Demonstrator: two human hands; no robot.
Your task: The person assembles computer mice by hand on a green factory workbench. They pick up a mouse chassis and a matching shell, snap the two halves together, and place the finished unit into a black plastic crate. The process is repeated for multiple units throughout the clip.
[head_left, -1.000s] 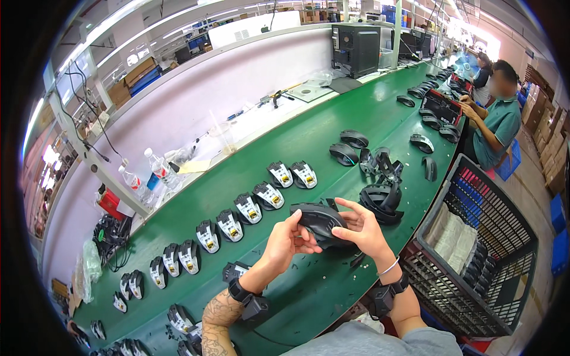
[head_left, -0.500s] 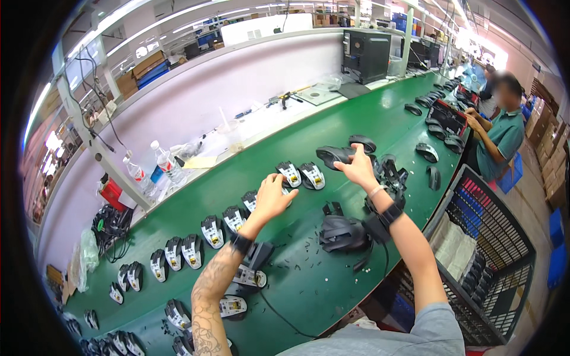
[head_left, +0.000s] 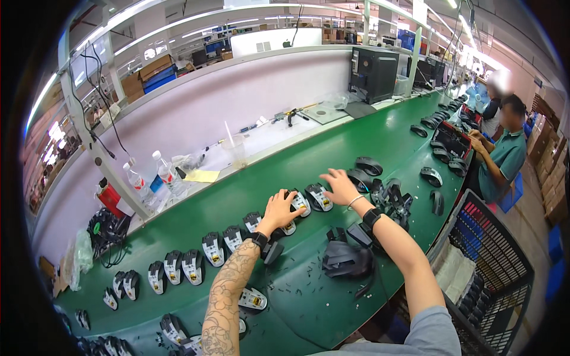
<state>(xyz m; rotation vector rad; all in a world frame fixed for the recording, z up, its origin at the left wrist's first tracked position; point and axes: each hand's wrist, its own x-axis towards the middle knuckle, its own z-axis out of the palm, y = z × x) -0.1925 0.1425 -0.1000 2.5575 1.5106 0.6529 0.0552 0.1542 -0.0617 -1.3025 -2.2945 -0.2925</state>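
As the head view shows, the left hand reaches with curved fingers over a grey-and-black, tapered plastic mouse base at its 3 o'clock; whether it grips that base I cannot tell; the right hand is released, fingers spread and holding nothing; at its 8 o'clock sits a similar grey-and-black mouse base, just beside the first; 2 rounded, matte-black mice lie near the right hand's 2 o'clock; a heap of curved, dark plastic parts lies at its 3 o'clock; a bulky cluster of black plastic shells lies at its 6 o'clock; from the left hand's 8 o'clock a line of further grey-and-black bases runs along the long, flat green tabletop; a black, slatted plastic crate stands at the view's 4 o'clock; a person in a green short-sleeved shirt is at 3 o'clock.
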